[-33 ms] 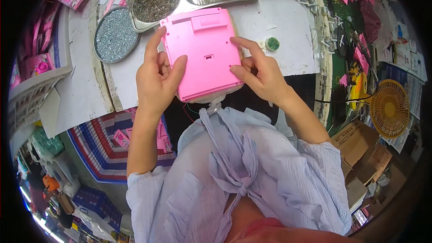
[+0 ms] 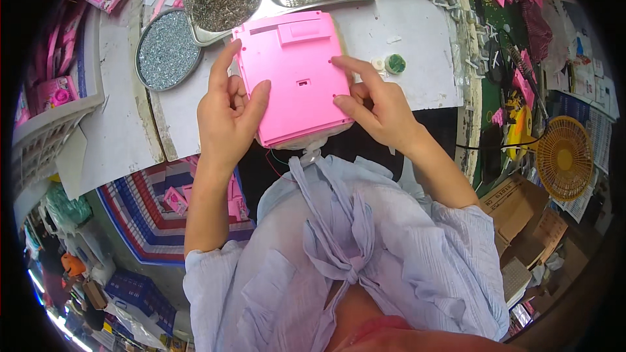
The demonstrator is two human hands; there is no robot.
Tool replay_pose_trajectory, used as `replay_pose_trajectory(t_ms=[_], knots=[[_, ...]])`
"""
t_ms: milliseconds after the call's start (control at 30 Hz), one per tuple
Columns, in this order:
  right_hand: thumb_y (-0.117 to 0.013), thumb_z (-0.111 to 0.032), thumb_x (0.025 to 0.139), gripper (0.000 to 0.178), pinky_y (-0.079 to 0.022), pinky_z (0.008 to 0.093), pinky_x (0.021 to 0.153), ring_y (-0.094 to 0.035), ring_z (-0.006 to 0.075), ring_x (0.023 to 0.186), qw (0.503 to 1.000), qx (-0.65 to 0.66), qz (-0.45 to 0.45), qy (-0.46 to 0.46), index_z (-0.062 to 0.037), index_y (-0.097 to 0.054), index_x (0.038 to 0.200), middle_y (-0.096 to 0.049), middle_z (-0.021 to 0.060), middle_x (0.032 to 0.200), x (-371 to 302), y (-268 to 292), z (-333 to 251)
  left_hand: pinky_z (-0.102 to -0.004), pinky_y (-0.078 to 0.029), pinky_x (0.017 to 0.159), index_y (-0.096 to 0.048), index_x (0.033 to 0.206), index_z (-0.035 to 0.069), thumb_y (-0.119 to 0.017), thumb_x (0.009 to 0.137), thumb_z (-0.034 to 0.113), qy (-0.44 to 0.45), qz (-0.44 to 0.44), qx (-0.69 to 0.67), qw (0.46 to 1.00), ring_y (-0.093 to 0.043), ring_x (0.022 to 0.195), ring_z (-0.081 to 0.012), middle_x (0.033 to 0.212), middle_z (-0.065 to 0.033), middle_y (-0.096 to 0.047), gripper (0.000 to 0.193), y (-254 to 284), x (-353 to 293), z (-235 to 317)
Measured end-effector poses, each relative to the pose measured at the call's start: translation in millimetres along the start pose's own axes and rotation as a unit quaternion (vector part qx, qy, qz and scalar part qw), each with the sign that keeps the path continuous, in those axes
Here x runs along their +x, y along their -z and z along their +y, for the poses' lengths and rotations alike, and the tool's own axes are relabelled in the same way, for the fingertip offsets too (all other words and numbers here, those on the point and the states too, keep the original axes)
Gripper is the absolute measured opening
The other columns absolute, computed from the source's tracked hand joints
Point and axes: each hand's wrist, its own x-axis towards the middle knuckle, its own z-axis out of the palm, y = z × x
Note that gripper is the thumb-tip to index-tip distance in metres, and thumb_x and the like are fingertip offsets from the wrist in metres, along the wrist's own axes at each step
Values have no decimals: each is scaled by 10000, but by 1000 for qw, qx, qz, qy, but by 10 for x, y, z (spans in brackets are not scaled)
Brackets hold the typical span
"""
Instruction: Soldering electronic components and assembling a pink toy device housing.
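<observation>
A pink plastic toy casing [image 2: 297, 101] lies with a flat face up, on a pale padded support at the table's front edge. Small screw holes run along its sides, a slot sits in its middle and a raised block near its far edge. My left hand [image 2: 228, 111] grips the left side, thumb on the face and index finger at the far left corner. At the right side, my right hand [image 2: 378, 101] holds the edge, with index fingertip and thumb near two of the holes. The other fingers of both hands are partly hidden.
Behind the casing stands a metal tray [image 2: 270, 10] with heaps of small screws. A round dish [image 2: 168, 49] of silvery screws is at its left. Right of my right hand sits a small green-topped round thing [image 2: 395, 63]. A yellow fan [image 2: 565, 160] stands far right.
The right index fingertip has shifted very slightly left on the casing's edge. The casing has barely moved, and the left hand keeps its hold.
</observation>
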Motion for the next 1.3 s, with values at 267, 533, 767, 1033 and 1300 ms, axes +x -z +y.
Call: replay_pose_trajectory(t_ms=[267,533,767,1033,1300], knots=[[-718,-107,948,499,-405,277,580,-464,119,564,999,10,-46,23,-73,-582,1427,-488,29,603,86,108,9,-210,-293,537,-468,1499,27,-715,932,83,1,20,57,998,-366,566,-24,655,64,-411,621,-14,-74,10],[-737,-169,946,490,-486,356,590,-630,247,597,990,-109,-34,82,-152,-634,1424,-646,129,699,109,55,18,-238,-353,569,-456,1486,20,-703,962,125,39,46,158,986,-393,568,-54,612,49,-397,588,-75,-263,54],[-733,-184,915,439,-537,400,621,-694,286,709,915,-361,-133,120,-126,-673,1345,-728,117,861,336,221,-371,-304,-393,522,-446,1376,-24,-739,941,174,37,52,93,994,-455,516,-113,582,11,-442,561,-40,-234,-5],[-798,-214,749,467,-492,485,1021,-569,360,1224,871,-129,-74,468,-88,-665,1178,-631,103,1229,819,-455,-328,-227,-378,512,-621,1032,18,-796,894,90,109,94,-108,984,-476,577,-35,695,22,-558,234,-123,-859,-288],[-825,-246,727,446,-402,551,1131,-567,308,1236,855,-141,-177,466,-84,-681,1116,-640,84,1188,854,-445,-304,-356,-490,559,-701,901,59,-747,908,145,-57,78,137,986,-608,603,-237,770,-85,-650,97,-273,-1172,-294]])
